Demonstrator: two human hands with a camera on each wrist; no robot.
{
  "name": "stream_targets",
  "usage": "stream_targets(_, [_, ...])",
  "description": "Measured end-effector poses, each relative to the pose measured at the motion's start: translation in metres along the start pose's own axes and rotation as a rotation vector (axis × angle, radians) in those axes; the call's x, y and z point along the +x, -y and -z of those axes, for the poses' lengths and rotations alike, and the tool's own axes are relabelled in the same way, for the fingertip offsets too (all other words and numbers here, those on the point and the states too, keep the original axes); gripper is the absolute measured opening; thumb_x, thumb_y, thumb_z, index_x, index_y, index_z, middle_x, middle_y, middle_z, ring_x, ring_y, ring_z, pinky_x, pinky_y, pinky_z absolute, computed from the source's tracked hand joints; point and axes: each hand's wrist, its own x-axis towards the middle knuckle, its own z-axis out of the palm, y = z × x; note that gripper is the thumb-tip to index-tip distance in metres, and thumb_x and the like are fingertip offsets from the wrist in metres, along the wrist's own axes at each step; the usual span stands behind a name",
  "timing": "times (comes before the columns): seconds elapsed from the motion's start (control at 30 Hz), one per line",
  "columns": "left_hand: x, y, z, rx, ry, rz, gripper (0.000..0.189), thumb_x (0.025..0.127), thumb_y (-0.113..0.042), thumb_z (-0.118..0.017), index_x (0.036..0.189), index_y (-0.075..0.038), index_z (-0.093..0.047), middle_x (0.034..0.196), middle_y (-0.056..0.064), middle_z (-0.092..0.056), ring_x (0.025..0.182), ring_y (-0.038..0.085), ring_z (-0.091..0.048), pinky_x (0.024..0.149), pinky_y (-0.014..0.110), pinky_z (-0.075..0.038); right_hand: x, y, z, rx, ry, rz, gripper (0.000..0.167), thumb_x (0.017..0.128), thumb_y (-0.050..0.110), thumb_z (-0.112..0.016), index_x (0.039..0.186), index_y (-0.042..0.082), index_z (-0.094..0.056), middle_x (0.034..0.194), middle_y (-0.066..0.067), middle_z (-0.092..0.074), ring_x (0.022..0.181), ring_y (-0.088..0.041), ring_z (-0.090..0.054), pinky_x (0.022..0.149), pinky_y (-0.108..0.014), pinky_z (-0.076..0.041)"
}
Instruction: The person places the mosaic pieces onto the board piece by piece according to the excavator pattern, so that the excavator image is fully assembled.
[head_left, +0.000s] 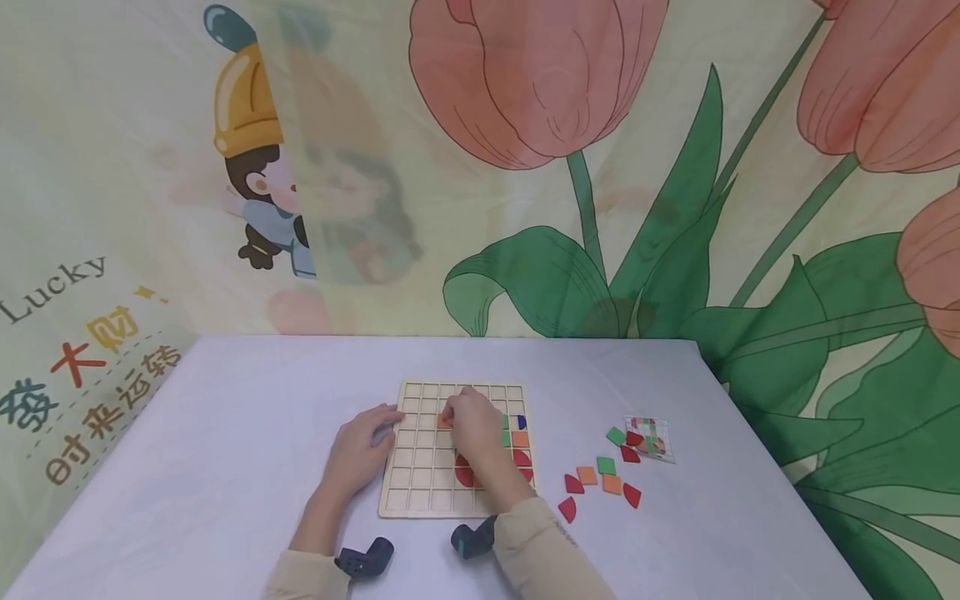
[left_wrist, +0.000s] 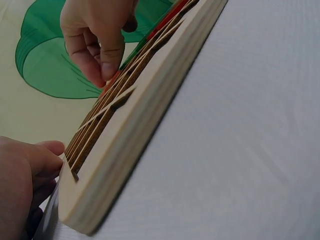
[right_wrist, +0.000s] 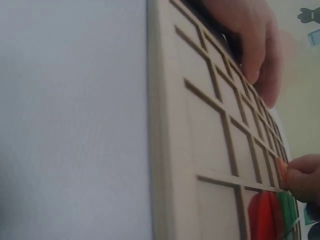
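Note:
A wooden grid board (head_left: 399, 479) lies on the table, with colored tiles in several of its cells on the right. My right hand (head_left: 474, 425) is over its upper middle, thumb and fingertips pinching an orange square tile (head_left: 443, 421) at a cell. The right wrist view shows this orange tile (right_wrist: 283, 171) at the fingertips, beyond red and green tiles. At the board's left edge rests my left hand (head_left: 360, 450), its fingers loosely extended and touching the rim. Red rounded tiles (head_left: 464, 475) and a blue tile (head_left: 522, 422) sit in cells; my right hand and forearm hide others.
Loose red, orange and green tiles (head_left: 606, 465) are scattered on the white table (head_left: 247, 417) right of the board. A small pattern card (head_left: 660, 439) lies behind them, partly covered by tiles. A printed cloth (head_left: 510, 217) hangs behind the table.

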Motion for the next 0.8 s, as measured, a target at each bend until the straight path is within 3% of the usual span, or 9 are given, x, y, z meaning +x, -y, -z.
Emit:
stream_targets(0.1, [0.000, 0.000, 0.000, -0.012, 0.006, 0.011, 0.032, 0.090, -0.015, -0.056, 0.122, -0.012, -0.063, 0.138, 0.009, -0.054, 0.134, 0.031, -0.043, 0.113, 0.053, -0.030, -0.005, -0.006, 0.008, 0.080, 0.076, 0.012, 0.005, 0.081, 0.018, -0.075, 0.084, 0.021, -0.073, 0.083, 0.006, -0.058, 0.070, -0.007, -0.051, 0.058, -0.022, -0.048])
stream_targets(0.23, [0.000, 0.000, 0.000, -0.019, 0.011, 0.026, 0.033, 0.091, -0.015, -0.056, 0.123, -0.013, -0.062, 0.139, 0.008, -0.054, 0.135, 0.031, -0.042, 0.114, 0.054, -0.029, -0.021, -0.024, 0.028, 0.192, 0.184, 0.057, 0.010, 0.083, 0.022, -0.073, 0.093, 0.022, -0.074, 0.088, 0.006, -0.060, 0.077, -0.008, -0.053, 0.068, -0.023, -0.050])
stream_targets(0.37, [0.000, -0.001, -0.001, -0.016, 0.011, 0.039, 0.033, 0.091, -0.016, -0.055, 0.124, -0.013, -0.062, 0.140, 0.008, -0.053, 0.136, 0.031, -0.041, 0.114, 0.053, -0.028, -0.044, -0.048, 0.052, 0.192, 0.299, 0.152, 0.017, 0.081, 0.021, -0.076, 0.097, 0.021, -0.073, 0.085, 0.010, -0.060, 0.079, -0.007, -0.053, 0.069, -0.021, -0.050])
stream_targets(0.5, [-0.002, -0.001, 0.000, -0.012, 0.014, 0.049, 0.033, 0.092, -0.017, -0.055, 0.124, -0.013, -0.061, 0.141, 0.008, -0.052, 0.136, 0.031, -0.041, 0.114, 0.053, -0.028, -0.072, -0.074, 0.071, 0.159, 0.393, 0.175, 0.020, 0.078, 0.021, -0.078, 0.097, 0.022, -0.073, 0.084, 0.011, -0.060, 0.076, -0.006, -0.051, 0.065, -0.018, -0.048])
stream_targets(0.63, [-0.002, -0.001, 0.000, -0.008, 0.021, 0.048, 0.033, 0.092, -0.017, -0.054, 0.124, -0.013, -0.061, 0.141, 0.009, -0.051, 0.136, 0.031, -0.040, 0.115, 0.054, -0.027, -0.099, -0.095, 0.084, 0.118, 0.408, 0.141, 0.022, 0.076, 0.015, -0.078, 0.096, 0.023, -0.074, 0.083, 0.009, -0.057, 0.073, -0.006, -0.049, 0.061, -0.017, -0.048])
stream_targets(0.8, [0.000, 0.002, -0.002, -0.007, 0.016, 0.034, 0.033, 0.092, -0.017, -0.054, 0.124, -0.013, -0.062, 0.141, 0.009, -0.052, 0.136, 0.031, -0.041, 0.114, 0.053, -0.028, -0.119, -0.115, 0.085, 0.016, 0.331, 0.107, 0.028, 0.072, 0.013, -0.081, 0.098, 0.020, -0.074, 0.086, 0.007, -0.054, 0.076, -0.007, -0.050, 0.063, -0.017, -0.052])
